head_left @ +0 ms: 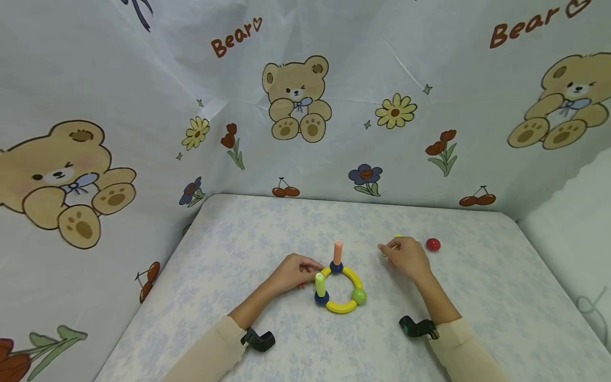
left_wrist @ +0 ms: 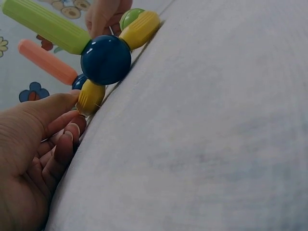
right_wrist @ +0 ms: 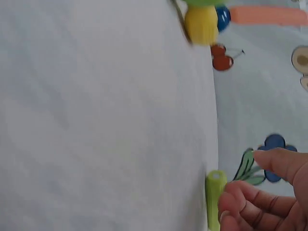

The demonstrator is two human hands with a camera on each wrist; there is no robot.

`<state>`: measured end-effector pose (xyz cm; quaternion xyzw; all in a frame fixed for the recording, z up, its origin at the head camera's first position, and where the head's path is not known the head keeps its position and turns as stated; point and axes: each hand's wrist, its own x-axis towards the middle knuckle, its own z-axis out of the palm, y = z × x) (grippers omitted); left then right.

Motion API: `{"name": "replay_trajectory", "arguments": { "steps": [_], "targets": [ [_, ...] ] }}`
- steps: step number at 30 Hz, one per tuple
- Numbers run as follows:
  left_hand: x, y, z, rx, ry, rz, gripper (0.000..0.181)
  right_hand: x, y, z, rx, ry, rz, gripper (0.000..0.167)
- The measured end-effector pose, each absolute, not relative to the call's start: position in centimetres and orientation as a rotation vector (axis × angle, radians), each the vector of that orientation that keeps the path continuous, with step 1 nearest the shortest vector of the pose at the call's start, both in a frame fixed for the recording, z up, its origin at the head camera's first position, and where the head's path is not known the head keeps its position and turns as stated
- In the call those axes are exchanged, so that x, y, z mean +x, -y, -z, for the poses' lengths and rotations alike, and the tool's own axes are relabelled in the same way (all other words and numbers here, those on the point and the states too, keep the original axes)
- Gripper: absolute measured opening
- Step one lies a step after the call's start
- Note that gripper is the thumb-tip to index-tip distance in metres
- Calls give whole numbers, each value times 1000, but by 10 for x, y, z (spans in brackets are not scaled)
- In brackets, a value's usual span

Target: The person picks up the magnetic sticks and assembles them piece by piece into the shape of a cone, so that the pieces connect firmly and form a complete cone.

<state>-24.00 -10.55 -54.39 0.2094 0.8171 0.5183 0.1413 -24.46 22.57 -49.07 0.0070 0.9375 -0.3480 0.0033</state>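
Lying below "Bear" lettering [head_left: 230,41]: yellow ring [head_left: 341,307]

Free lane on table [head_left: 377,334] betw. yellow ring [head_left: 341,307] and R hand [head_left: 408,257]; near side of ring open too. L hand [head_left: 293,272] blocks ring's L side, pinching it. Upright orange stick [head_left: 338,253] (far) & lime stick [head_left: 320,285] (near L) obstruct low passes over ring. Green ball [head_left: 359,296] juts R. Red piece [head_left: 433,244] just R of R hand; lime rod [right_wrist: 215,199] by its fingers.
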Motion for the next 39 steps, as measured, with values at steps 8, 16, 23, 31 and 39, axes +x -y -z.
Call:
{"name": "replay_trajectory", "arguments": {
  "steps": [8, 16, 23, 31, 39],
  "targets": [
    [-240, 105, 543, 602, -2359, -1494, 16, -261, -242, 491, 184, -2916, 924, 50],
    [-240, 104, 544, 607, -2367, -1502, 16, -274, -243, 487, 160, -2861, 832, 49],
    [-239, 104, 545, 591, -2362, -1504, 16, -280, -250, 496, 209, -2800, 889, 45],
    [-240, 106, 545, 596, -2376, -1494, 15, -280, -253, 501, 144, -2762, 978, 37],
    [-240, 105, 544, 585, -2360, -1505, 16, -260, -245, 497, 60, -2667, 1241, 30]
  ]
}}
